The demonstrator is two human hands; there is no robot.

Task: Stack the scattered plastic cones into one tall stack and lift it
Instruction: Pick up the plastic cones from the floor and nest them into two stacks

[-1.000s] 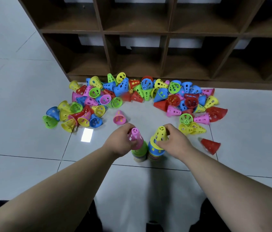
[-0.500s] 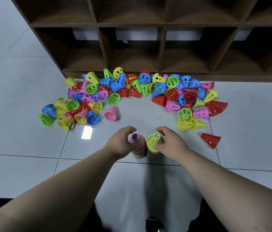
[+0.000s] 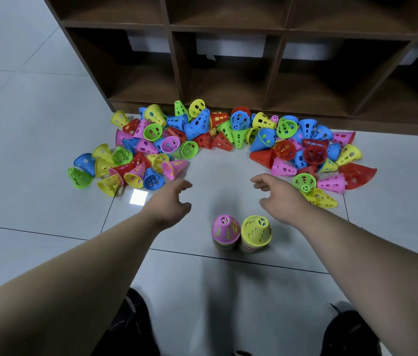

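Observation:
Two short stacks of perforated plastic cones stand side by side on the floor: a pink-topped stack (image 3: 225,231) and a yellow-topped stack (image 3: 256,233). Neither hand touches them. My left hand (image 3: 170,202) hovers beyond and left of the stacks, fingers loose and holding nothing, close to a lying pink cone (image 3: 174,168). My right hand (image 3: 278,197) hovers beyond and right of them, also holding nothing, near a green cone (image 3: 304,182) and yellow cone (image 3: 322,198). Many loose cones (image 3: 238,129) in several colours lie in an arc further out.
A dark brown cubby shelf (image 3: 274,106) stands along the back, right behind the cone pile. Grey floor tiles (image 3: 218,170) show between the hands and the pile. My dark shoes (image 3: 349,332) appear at the bottom edge.
Both hands have let go of the pink-topped and yellow-topped stacks and moved away from them towards the scattered cones, left hand to the left, right hand to the right.

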